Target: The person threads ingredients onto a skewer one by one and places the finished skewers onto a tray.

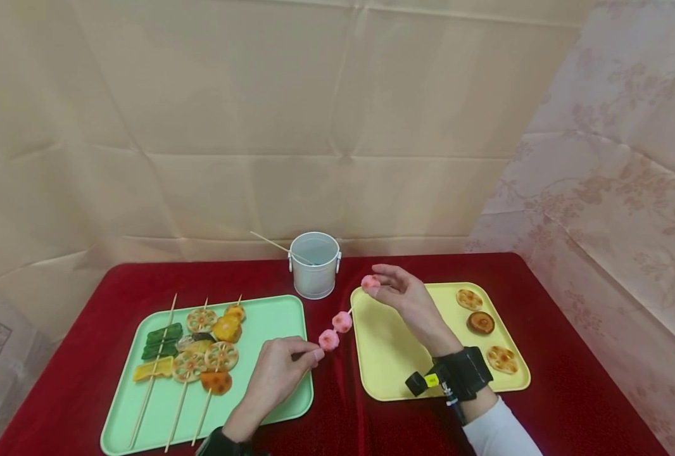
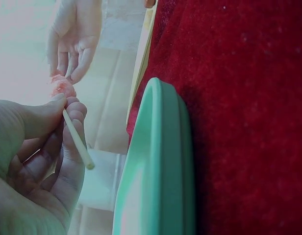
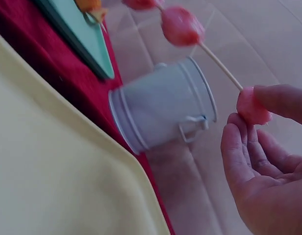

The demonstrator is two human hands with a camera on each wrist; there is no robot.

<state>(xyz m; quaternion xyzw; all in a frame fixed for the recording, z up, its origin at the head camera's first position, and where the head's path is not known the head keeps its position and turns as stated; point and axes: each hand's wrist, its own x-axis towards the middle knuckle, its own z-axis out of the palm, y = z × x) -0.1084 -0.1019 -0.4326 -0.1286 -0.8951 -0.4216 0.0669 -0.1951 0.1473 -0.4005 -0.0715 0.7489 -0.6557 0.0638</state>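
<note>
Between thumb and fingers, my left hand [image 1: 277, 375] pinches a thin wooden skewer [image 2: 78, 139] below two pink balls [image 1: 335, 330] threaded on it. The skewer slants up to the right over the gap between the trays, its blunt lower end sticking out past the left fingers in the left wrist view. At the upper end my right hand [image 1: 416, 310] holds a third pink ball [image 3: 252, 106] between thumb and fingertips, with the skewer's tip at or inside it. Bare skewer shows between this ball and the other two.
On the left, a green tray [image 1: 275, 316] bears three loaded skewers of play food. A yellow tray [image 1: 389, 373] on the right has two lotus root slices [image 1: 503, 360] and a mushroom cap [image 1: 480, 323]. Behind stands a white bucket [image 1: 313, 278] with a skewer leaning in it.
</note>
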